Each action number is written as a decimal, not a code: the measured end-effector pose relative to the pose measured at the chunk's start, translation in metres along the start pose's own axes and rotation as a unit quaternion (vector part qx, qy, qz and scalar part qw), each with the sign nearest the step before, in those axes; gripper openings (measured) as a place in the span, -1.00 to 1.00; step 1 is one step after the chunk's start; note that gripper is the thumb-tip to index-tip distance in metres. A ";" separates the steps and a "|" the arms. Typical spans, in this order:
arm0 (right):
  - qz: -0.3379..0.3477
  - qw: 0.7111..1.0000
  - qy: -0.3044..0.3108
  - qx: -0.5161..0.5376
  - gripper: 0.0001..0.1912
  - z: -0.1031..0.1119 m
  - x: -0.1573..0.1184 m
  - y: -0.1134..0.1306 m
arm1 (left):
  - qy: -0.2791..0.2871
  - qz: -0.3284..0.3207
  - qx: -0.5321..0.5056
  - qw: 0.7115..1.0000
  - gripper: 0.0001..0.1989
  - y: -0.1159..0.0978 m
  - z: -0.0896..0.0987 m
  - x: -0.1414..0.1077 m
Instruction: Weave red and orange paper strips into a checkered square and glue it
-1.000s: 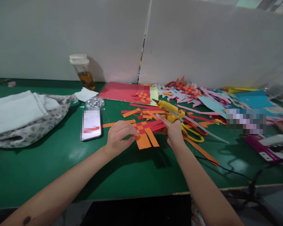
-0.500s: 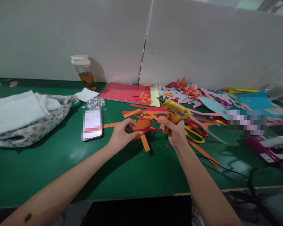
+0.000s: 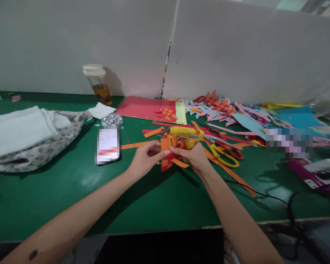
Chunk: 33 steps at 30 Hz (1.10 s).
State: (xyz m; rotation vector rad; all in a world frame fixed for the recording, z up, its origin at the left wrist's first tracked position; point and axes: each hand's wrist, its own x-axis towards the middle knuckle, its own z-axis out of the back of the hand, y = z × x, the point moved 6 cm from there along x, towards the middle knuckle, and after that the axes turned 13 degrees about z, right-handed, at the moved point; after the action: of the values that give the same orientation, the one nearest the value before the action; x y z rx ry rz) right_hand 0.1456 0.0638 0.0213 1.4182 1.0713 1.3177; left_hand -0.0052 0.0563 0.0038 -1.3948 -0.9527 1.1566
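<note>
Between my hands is a woven piece of orange and red paper strips (image 3: 166, 165), with loose strip ends sticking out. My left hand (image 3: 145, 157) pinches its left side between thumb and fingers. My right hand (image 3: 194, 156) grips a yellow hot glue gun (image 3: 185, 134), whose dark nozzle points left above the paper. The thumb of that hand also presses on the woven piece near my left thumb. Scissors with yellow handles (image 3: 222, 157) lie just right of my right hand, beside red-handled ones (image 3: 235, 152).
Behind lie a red paper sheet (image 3: 143, 108) with a woven fish on it and a heap of paper strips (image 3: 209, 112). To the left are a phone (image 3: 108, 143), a lidded cup (image 3: 100, 88) and a patterned cloth bundle (image 3: 49, 146). A purple power strip (image 3: 310, 176) sits at right.
My right hand has moved left to meet the left hand, turning the glue gun so its nozzle lies over the woven paper. The paper is tilted more upright, and its orange strip now points right.
</note>
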 end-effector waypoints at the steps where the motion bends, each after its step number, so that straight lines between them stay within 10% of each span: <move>1: 0.000 1.000 -0.002 0.002 -0.64 0.000 0.000 0.000 | -0.007 -0.005 -0.009 1.000 -0.72 0.000 0.002 0.001; 33: -0.011 0.998 0.035 0.042 -0.69 -0.004 0.001 -0.006 | 0.008 0.038 -0.145 0.989 -0.74 0.008 0.000 0.009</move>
State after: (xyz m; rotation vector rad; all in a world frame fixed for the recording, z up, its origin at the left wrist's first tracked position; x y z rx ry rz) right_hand 0.1417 0.0666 0.0160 1.4273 1.1972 1.3283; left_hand -0.0039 0.0640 -0.0060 -1.6826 -1.0966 1.0925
